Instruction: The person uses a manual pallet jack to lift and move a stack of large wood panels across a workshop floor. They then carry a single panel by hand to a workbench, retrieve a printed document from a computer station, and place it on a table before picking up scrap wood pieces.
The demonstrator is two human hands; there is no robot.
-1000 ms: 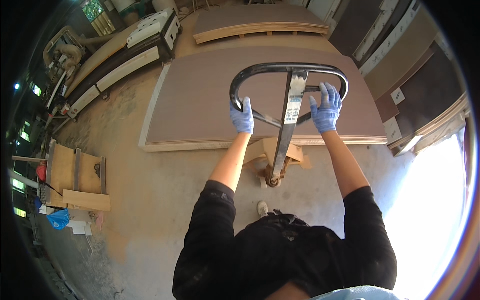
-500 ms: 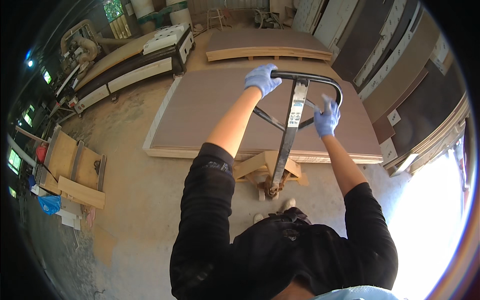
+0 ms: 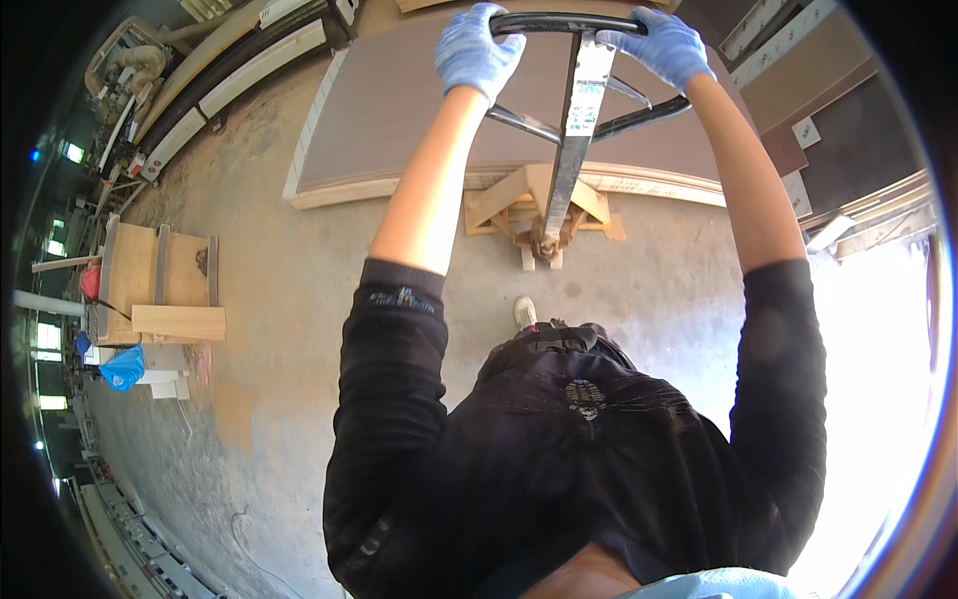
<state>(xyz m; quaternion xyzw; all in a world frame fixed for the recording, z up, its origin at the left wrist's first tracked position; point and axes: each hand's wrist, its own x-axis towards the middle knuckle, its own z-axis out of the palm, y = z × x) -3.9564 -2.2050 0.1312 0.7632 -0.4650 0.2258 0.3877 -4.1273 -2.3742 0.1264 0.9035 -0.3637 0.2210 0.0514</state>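
The left hand (image 3: 477,55) and right hand (image 3: 671,48), both gloved, curl closed around the 2 upper corners of the black pallet-jack handle (image 3: 567,22), likely for even leverage. It rises from the yellow pallet jack (image 3: 511,197) at the brown panel stack's (image 3: 389,110) near edge; its forks are hidden, presumably underneath.

Left hand (image 3: 477,50): on the lower left bend of the black handle (image 3: 582,95) 1.0 s ago, now gripping the left end of its top bar.
Right hand (image 3: 667,48): at the right side with fingers raised 0.5 s ago, now wrapped over the top bar's right end.
Shoes: 2 showing 0.5 s ago, now 1 (image 3: 525,312).
Far board stack (image 3: 424,4): fully visible 0.5 s ago, now mostly out of view.
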